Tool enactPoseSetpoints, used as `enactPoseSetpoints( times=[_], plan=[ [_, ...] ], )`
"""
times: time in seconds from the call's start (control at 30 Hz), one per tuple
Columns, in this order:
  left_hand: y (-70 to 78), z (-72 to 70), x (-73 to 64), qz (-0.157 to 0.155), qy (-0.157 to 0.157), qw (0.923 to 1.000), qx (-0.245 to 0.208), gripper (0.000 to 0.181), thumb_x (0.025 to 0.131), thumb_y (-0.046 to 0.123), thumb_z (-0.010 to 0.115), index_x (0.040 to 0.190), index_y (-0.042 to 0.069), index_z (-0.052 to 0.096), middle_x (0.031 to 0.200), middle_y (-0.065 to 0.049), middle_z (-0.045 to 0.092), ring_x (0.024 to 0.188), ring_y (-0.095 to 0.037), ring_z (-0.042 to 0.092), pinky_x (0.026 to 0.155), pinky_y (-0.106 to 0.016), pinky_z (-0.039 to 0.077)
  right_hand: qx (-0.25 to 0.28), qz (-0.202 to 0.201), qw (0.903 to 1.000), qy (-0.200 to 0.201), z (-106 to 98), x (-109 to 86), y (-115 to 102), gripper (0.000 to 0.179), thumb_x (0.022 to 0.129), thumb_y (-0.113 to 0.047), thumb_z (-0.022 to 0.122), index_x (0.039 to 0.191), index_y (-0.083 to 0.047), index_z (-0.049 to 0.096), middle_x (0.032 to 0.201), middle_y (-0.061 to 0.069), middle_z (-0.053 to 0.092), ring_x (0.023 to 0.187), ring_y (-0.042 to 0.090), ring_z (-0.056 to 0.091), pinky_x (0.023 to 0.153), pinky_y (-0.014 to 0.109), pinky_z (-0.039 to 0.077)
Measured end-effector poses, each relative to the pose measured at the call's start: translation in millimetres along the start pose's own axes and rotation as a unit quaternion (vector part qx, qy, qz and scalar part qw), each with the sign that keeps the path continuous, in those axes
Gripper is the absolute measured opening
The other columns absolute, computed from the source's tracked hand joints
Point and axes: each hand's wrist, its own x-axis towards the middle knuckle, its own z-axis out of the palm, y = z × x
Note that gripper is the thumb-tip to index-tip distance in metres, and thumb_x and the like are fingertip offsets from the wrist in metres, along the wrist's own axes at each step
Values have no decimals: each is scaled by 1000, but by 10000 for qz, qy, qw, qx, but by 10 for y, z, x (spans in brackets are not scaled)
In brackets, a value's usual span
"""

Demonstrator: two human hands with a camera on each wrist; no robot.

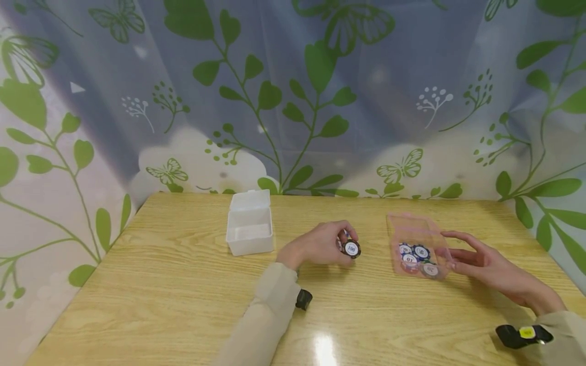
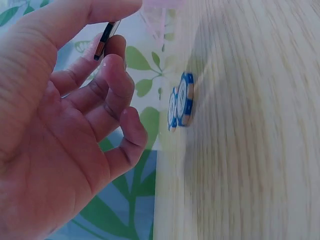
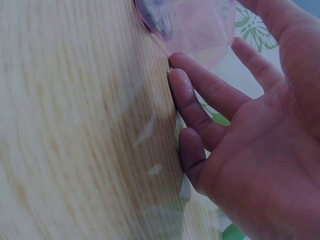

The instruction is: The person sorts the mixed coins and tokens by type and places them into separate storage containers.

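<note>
Right hand (image 1: 490, 269) with fingers apart and loosely bent, fingertips against the right side of a translucent pink box (image 1: 426, 236) on the table (image 1: 160, 300); chips (image 1: 421, 252) lie inside it. Left hand (image 1: 320, 244) pinches a black chip (image 1: 351, 249) marked 100 between thumb and fingers, two blue chips (image 2: 184, 100) on the table close by. Farther back and left, a white box (image 1: 251, 245), lid raised.

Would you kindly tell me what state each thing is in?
White box: lid open.
Pink box: lid open, chips inside.
Black 100 chip: held off the table.
Two blue-edged chips: lying flat.
Left hand: pinching the black chip.
Right hand: fingers extended beside the pink box.
</note>
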Motion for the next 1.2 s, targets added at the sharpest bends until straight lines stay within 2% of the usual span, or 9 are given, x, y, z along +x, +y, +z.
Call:
enactPoseSetpoints(
  times=[0.27,0.6,0.8,1.0,1.2],
  plan=[
    [55,61,82,284,0,9994,-208,40,80,11,81,113,19,61,96,1,62,74,-8,60,68,-20,50,-82,48,10000,13,2,3,-10,70,107,-24,56,163,-19,15,157,37,36,112,-26,41,87,25,52],
    [129,131,150,381,-54,9990,-221,40,81,11,79,115,20,60,98,2,61,74,-8,60,68,-19,51,-76,77,9999,21,2,5,-19,70,107,-25,56,163,-19,16,157,36,37,112,-26,41,87,25,52],
    [179,175,180,509,37,9983,-290,40,81,11,79,115,21,59,97,3,61,72,-7,59,67,-18,50,-121,82,9999,10,2,5,-21,70,107,-25,56,163,-18,15,156,36,37,112,-26,41,92,40,53],
    [239,233,235,564,127,9978,-319,40,83,12,80,115,21,59,97,4,61,71,-6,57,65,-18,49,-73,76,9999,-16,1,7,-14,70,107,-25,56,163,-18,14,157,37,36,112,-26,41,88,29,52],
    [294,280,290,678,151,9972,-283,40,84,13,80,117,20,59,98,4,61,73,-5,58,66,-17,49,-67,50,10000,7,2,6,-10,70,107,-24,56,163,-17,15,156,38,35,112,-26,42,87,27,52]
  ],
)
